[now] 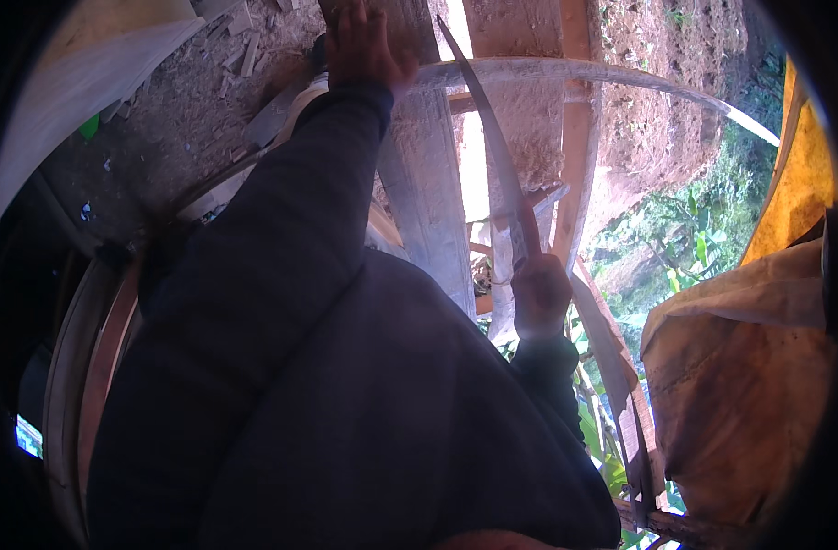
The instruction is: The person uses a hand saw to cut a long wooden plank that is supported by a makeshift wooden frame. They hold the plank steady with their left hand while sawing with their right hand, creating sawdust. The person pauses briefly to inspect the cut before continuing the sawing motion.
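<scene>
Left hand [364,46]: stretched out at the far end of a dark sleeve [281,229], fingers spread and pressed down on the pale strip [565,70] where it meets a wooden plank [428,202]; the grip is open and flat, probably pinning the strip so that it cannot slide.
Right hand [540,295]: closed in a full fist round the handle of a long knife [497,156]; the grip is tight, with the blade pointing up and away from the body.
Knife: long, thin, slightly curved; its blade runs from the fist up to the strip and crosses it near the left hand, seemingly laid there to pare or split the strip.
Strip: a thin, pale length, perhaps bamboo, bowed in an arc from under the left hand out to the right, its free end in the air over the slope.
Plank: grey, weathered, serving as the rest under strip and left hand.
Surroundings: wooden posts [579,137] of a frame, bare earth with wood chips [176,119], green plants [684,238] below, a tan sack [739,385] at right.
</scene>
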